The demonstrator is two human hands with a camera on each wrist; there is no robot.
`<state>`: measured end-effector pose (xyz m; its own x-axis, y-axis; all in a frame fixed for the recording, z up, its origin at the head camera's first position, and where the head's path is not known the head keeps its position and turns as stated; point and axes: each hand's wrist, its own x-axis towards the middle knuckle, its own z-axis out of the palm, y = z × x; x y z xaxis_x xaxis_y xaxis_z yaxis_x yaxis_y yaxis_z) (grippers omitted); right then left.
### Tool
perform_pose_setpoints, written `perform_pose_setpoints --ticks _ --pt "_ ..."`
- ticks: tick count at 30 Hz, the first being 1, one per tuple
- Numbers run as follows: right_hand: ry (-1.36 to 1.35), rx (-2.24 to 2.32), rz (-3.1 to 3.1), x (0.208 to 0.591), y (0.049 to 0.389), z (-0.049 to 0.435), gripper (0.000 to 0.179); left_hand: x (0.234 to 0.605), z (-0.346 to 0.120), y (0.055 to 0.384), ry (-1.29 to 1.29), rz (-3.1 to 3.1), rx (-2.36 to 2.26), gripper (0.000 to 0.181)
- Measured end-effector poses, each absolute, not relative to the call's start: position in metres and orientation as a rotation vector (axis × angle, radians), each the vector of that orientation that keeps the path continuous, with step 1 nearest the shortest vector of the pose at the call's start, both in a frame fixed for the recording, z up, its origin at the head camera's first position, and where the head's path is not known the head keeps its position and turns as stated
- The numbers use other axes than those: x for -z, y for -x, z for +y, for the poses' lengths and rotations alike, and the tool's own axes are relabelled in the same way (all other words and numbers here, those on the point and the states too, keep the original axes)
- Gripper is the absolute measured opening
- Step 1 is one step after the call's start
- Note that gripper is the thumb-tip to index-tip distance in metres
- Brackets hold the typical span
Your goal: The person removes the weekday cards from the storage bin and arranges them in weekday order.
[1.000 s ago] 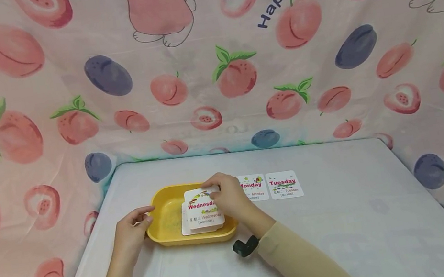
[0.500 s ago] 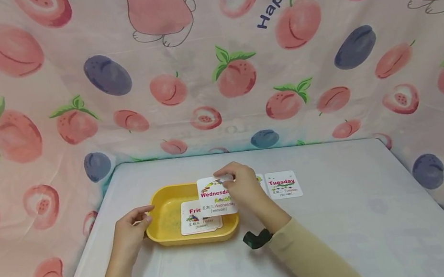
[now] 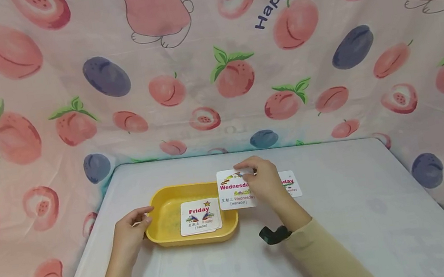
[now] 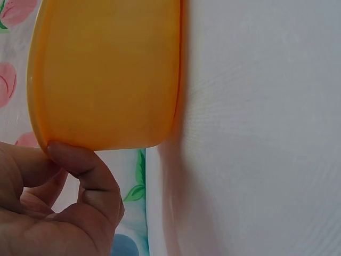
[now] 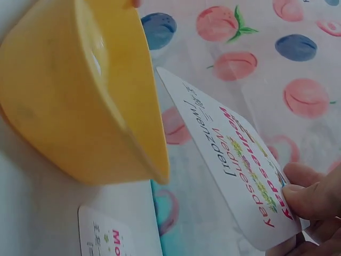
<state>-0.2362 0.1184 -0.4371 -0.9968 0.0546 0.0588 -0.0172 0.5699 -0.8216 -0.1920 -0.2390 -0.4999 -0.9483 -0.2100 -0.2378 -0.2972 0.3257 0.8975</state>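
The right hand [image 3: 264,181] is pinching the Wednesday card [image 3: 235,189] by its top edge alone, risking a slip, while the left hand [image 3: 129,230] is gripping the yellow tray [image 3: 163,206].

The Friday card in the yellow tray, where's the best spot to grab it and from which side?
Probably the Friday card by its near edge, from above: it lies face up in the yellow tray, whose walls block a sideways approach. The right hand holds the Wednesday card.
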Motion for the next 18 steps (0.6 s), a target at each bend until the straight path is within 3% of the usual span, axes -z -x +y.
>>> perform_pose_setpoints --ticks 18 --pt "0.104 -1.382 -2.71 0.446 0.235 0.189 0.035 0.502 -0.241 0.192 0.471 2.497 -1.72 0.035"
